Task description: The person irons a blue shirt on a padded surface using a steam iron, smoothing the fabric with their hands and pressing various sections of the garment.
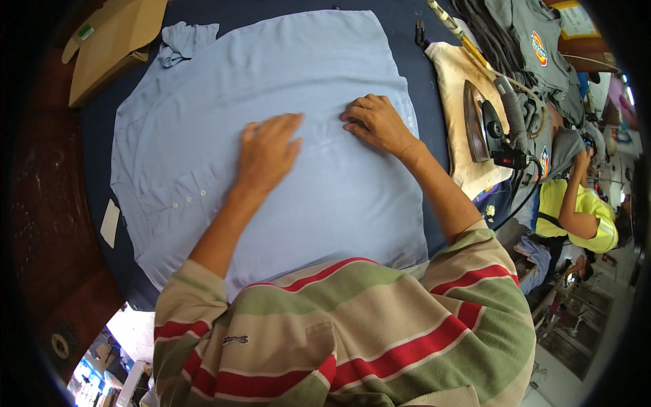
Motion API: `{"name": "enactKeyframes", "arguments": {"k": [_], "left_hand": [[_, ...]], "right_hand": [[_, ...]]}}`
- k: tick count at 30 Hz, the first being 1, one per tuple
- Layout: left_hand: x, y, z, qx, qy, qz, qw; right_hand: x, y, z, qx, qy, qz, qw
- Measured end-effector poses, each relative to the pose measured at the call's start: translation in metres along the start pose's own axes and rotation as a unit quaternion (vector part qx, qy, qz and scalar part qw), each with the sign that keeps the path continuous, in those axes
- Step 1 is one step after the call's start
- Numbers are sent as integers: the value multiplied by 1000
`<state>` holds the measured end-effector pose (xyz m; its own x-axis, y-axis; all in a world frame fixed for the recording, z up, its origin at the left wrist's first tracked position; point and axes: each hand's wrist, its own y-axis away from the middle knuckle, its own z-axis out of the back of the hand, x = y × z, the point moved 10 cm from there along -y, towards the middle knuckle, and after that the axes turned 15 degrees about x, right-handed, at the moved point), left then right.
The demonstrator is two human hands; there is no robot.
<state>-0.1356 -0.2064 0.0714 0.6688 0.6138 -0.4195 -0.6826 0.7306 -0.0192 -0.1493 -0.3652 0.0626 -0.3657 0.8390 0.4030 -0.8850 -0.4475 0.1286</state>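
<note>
A light blue shirt [325, 197] is spread over a dark blue table [98, 176], with a row of small buttons [188, 199] at its left part. My left hand [268, 152] lies over the middle of the cloth, fingers stretched out and slightly blurred. Farther right, near the shirt's right edge, my right hand [380, 125] rests on the fabric. Its fingers are bent, and thumb and fingertips come together on the cloth. A bunched sleeve [186, 42] lies at the far left of the shirt.
An iron [475, 122] stands on a cream pad [451, 74] at the right, its cord trailing down. Behind it are dark grey garments [522, 41]. A cardboard box [115, 47] sits at far left, above a white card [110, 222]. A person in yellow [576, 214] works at right.
</note>
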Motion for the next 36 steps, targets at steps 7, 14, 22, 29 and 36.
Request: {"name": "enactKeyframes", "arguments": {"k": [7,14,22,29,36], "left_hand": [[-37,-37,-35,22,9,7,1000],[-35,-39,-34,-15,67,-5,998],[-38,-51,-39,2,75,-1,997],[-36,-54,-41,-3,80,-3,997],[-35,-57,-41,21,95,15,995]], "right_hand": [[3,4,6,-38,-27,28,999],[-7,0,5,33,-11,6,999],[-9,-4,3,50,-23,27,998],[-12,-6,-3,57,-32,33,997],[-16,-10,-7,96,-74,0,993]]}}
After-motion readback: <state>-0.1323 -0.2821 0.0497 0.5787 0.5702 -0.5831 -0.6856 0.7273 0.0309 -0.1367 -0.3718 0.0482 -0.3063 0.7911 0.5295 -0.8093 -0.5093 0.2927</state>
